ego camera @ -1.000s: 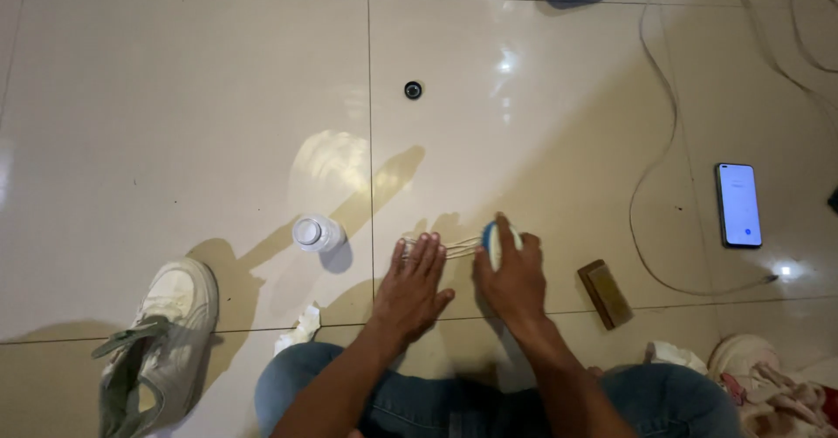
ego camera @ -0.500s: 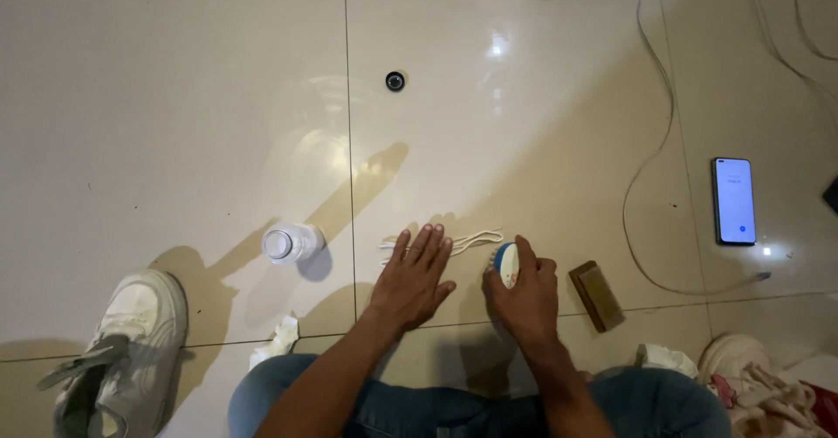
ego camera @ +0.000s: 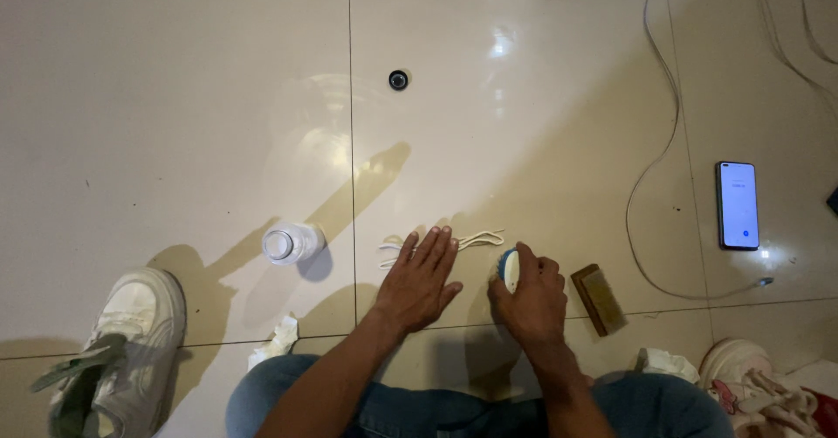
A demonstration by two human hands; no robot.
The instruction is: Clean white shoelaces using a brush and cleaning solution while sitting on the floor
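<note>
My left hand lies flat on the tiled floor with its fingers spread, pressing down a white shoelace that loops out past the fingertips. My right hand is closed around a small blue-and-white brush, held against the floor just right of the lace. My knees in blue jeans fill the bottom edge of the head view.
A clear plastic bottle stands left of the hands. A white sneaker sits at bottom left, a crumpled tissue beside it. A brown wooden brush, a phone on a cable, a black cap, and a second shoe lie around.
The right hand with the brush has drawn back toward me, from over the lace to just beside it. The left hand stayed pressed on the lace; the camera view shifted slightly.
</note>
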